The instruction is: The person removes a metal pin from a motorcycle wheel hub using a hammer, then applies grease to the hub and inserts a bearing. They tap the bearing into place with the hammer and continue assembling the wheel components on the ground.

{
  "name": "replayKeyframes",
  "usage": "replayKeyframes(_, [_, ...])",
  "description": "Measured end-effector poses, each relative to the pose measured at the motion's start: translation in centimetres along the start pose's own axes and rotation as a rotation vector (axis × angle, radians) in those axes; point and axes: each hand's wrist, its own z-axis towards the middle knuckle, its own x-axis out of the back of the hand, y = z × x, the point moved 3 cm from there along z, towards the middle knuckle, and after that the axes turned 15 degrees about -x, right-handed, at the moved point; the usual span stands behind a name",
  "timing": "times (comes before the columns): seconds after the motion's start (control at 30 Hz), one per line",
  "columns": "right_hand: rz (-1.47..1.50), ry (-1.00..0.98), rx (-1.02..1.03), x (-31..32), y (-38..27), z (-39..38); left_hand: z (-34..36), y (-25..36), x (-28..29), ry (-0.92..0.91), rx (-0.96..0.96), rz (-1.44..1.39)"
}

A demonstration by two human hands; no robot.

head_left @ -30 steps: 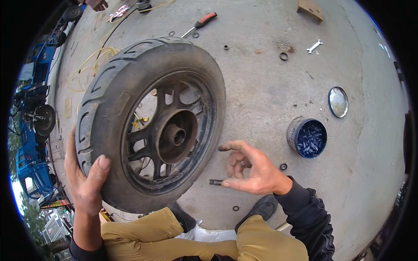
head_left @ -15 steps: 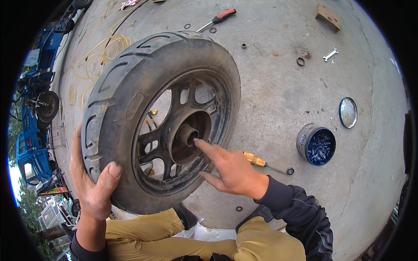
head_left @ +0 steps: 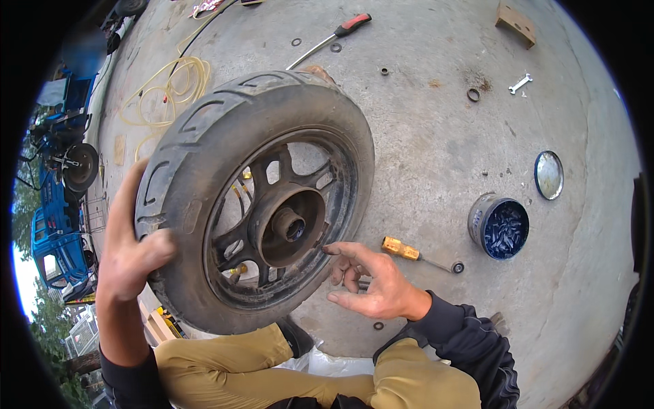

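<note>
R hand (head_left: 381, 288), thumb/index apart (can't tell if palm's full), is sitting closer, lower-right of hub (head_left: 286, 225); L hand (head_left: 128, 262) is gripping tyre (head_left: 187, 198), left of hub.

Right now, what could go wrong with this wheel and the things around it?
The wheel leans in the left hand; if that grip slips, it might topple. The tin stands open with a round lid lying apart, so grit could get in. The dark ring near the wrench might get kicked away.
</note>
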Motion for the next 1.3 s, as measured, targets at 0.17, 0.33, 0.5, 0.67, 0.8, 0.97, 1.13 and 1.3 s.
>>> replayKeyframes(0.17, [0.577,-0.171,-0.132,0.2,0.7,-0.8,1.0,3.0,-1.9,-0.123,0.069,-0.29])
replayKeyframes(0.33, [0.852,-0.185,-0.095,0.7,0.2,-2.3,1.0,7.2,-2.9,-0.1,-0.07,-0.313])
replayKeyframes(0.5, [0.838,-0.044,0.008,3.7,-0.1,-5.2,-0.2,6.2,-1.7,0.031,-0.223,-0.186])
replayKeyframes(0.67, [0.146,0.689,-0.065,9.3,0.9,-12.9,-4.9,1.0,-2.4,-0.12,-0.124,0.023])
replayKeyframes(0.8, [-0.361,1.025,-0.319,12.6,1.4,-18.0,-4.8,-2.9,-0.7,-0.029,-0.003,-0.04])
replayKeyframes(0.97, [-0.875,0.88,-0.625,15.5,2.4,-17.6,-1.5,-4.6,0.0,0.074,0.002,0.136])
replayKeyframes(1.13, [-1.003,0.851,-0.682,16.4,2.9,-16.4,-2.7,-2.8,-0.4,0.17,0.049,0.01])
replayKeyframes(1.3, [-0.748,0.855,-0.559,15.8,1.5,-16.1,-2.5,-1.1,-0.4,0.058,0.019,0.073])
